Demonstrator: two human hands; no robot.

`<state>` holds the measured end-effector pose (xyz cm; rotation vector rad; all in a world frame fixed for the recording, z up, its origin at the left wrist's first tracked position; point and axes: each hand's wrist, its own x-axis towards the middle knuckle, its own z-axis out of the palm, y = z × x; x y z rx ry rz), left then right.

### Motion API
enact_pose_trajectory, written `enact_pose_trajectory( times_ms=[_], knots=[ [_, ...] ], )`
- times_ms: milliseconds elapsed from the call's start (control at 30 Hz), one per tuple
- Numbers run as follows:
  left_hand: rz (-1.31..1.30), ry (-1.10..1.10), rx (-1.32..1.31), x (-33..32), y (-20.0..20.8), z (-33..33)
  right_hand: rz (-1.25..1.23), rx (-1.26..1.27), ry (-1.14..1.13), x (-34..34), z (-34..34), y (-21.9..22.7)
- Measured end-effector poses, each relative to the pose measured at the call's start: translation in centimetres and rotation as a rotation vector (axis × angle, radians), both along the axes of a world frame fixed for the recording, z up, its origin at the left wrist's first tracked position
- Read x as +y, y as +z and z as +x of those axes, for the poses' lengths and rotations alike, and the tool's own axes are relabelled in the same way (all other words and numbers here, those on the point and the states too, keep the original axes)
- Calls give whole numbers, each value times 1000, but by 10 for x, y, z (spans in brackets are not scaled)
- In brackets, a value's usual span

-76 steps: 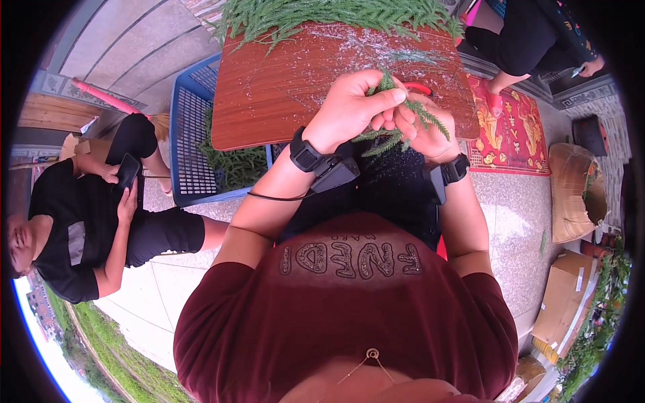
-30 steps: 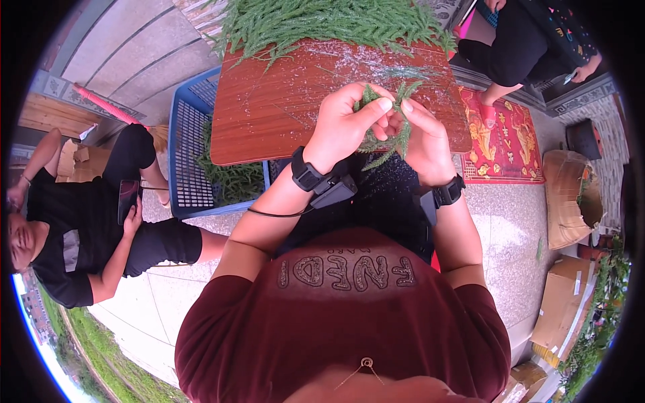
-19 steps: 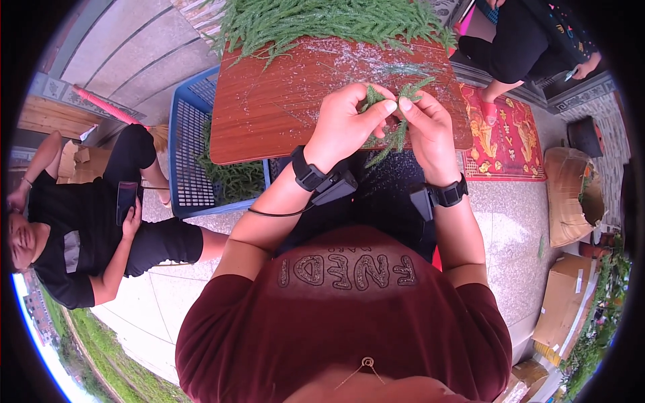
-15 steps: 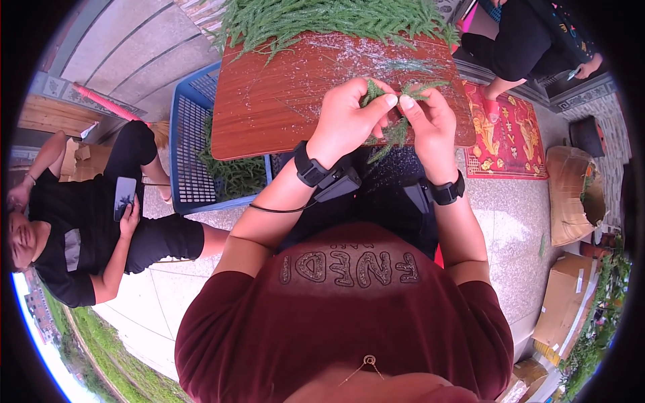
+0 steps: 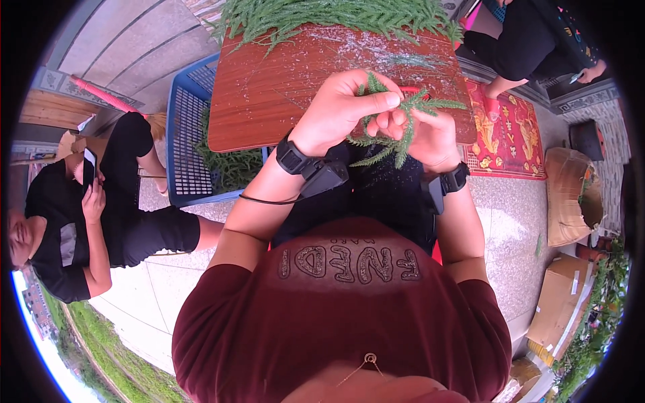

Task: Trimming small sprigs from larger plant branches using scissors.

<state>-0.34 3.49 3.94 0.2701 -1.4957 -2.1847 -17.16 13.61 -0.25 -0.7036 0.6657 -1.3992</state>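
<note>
While both hands pinch one green sprig (image 5: 396,124) above the wooden surface (image 5: 282,87), sorting seems underway; left hand (image 5: 339,111) and right hand (image 5: 430,138) likely need a firmer pull.

Daylit paved yard: a reddish wooden table (image 5: 269,101), blue plastic crate (image 5: 185,134), patterned red rug (image 5: 507,138), cardboard boxes (image 5: 561,302)

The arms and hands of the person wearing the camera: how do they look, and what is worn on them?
Both forearms are bare below short maroon sleeves. The left hand and the right hand wear no gloves. Each wrist carries a black strap with a small black box; a thin black cable runs from the left one.
</note>
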Motion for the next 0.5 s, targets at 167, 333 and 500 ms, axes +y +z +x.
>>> enact_pose_trajectory(
  times_ms=[167, 333, 500],
  knots=[
    [-126, -101, -72, -2, 0, -2, -136, -217, 209, -1, -3, -21],
    [-123, -93, -74, 0, 2, -1, -126, -100, 87, 0, 6, -11],
    [-82, -60, -45, -2, -5, -5, -165, 108, 33, 1, 2, 3]
  ],
)
